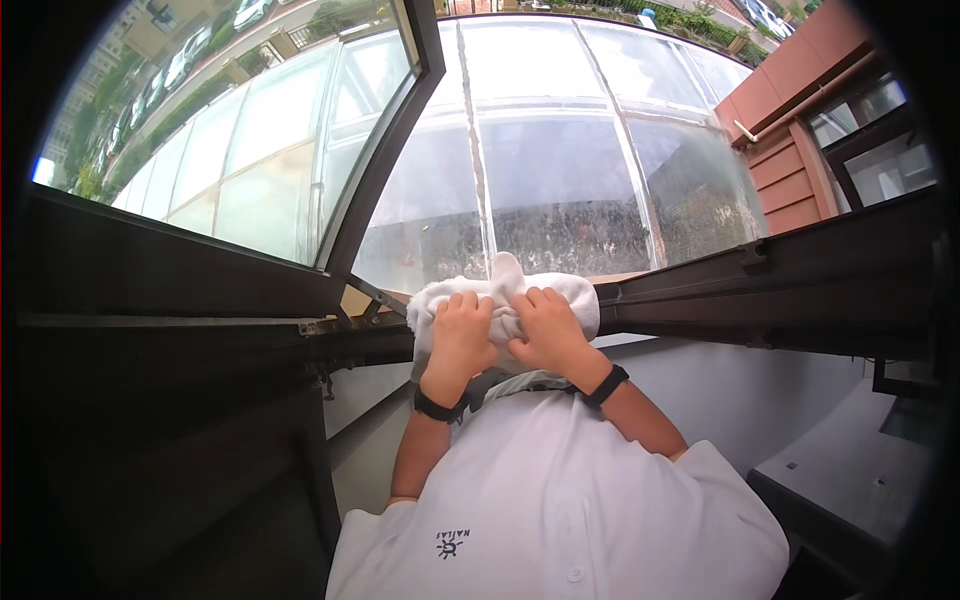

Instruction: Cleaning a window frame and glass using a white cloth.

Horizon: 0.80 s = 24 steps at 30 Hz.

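A white cloth (450, 289), bunched and thick, lies over the dark window frame at the middle of the head view. My left hand (461, 337) grips its left part, fingers curled into the fabric. Close beside it, my right hand (551, 330) grips the right part. A fold of the cloth stands up between and beyond the hands. The part of the frame beneath the cloth is hidden. Both wrists wear black bands.
An open window sash (431, 82) with glass stands at the left. The dark window frame (690, 300) runs right. Beyond the opening lies a glass-panelled roof (555, 165), with a reddish wall (784, 165) at its right. A grey surface (832, 480) is at lower right.
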Available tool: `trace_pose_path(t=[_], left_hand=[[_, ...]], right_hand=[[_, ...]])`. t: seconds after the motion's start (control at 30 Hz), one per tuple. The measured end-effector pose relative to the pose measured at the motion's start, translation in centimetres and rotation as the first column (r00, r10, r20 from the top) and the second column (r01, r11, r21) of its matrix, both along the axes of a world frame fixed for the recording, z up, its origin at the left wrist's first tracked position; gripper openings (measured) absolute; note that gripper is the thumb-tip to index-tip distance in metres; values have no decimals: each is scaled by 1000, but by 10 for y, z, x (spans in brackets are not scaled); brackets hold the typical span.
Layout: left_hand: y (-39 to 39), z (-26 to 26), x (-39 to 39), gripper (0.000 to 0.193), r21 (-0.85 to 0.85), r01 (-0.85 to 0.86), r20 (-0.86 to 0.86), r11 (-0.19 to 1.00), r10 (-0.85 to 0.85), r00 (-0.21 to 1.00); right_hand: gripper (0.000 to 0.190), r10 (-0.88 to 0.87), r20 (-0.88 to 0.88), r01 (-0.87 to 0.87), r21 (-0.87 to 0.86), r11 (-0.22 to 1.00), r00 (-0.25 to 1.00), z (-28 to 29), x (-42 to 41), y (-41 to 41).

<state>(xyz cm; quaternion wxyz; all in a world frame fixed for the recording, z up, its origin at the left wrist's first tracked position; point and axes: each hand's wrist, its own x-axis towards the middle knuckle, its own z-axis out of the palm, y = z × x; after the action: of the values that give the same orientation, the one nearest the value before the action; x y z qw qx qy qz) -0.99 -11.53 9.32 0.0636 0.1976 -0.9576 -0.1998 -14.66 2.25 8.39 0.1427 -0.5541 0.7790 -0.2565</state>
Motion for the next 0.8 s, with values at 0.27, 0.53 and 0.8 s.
trace_pose_path(t=[0.27,0.53,0.8], left_hand=[[-33,9,3,42,377,94,9,921,-105,994],[-32,-17,-25,35,224,-85,142,971,53,988],[-39,-24,-30,44,266,-172,223,949,113,968]], right_hand=[[38,-4,218,8,-19,1000,976,12,-18,-7],[26,-211,-38,214,100,972,977,-10,8,-36],[41,-132,151,48,465,884,980,0,-21,-56]])
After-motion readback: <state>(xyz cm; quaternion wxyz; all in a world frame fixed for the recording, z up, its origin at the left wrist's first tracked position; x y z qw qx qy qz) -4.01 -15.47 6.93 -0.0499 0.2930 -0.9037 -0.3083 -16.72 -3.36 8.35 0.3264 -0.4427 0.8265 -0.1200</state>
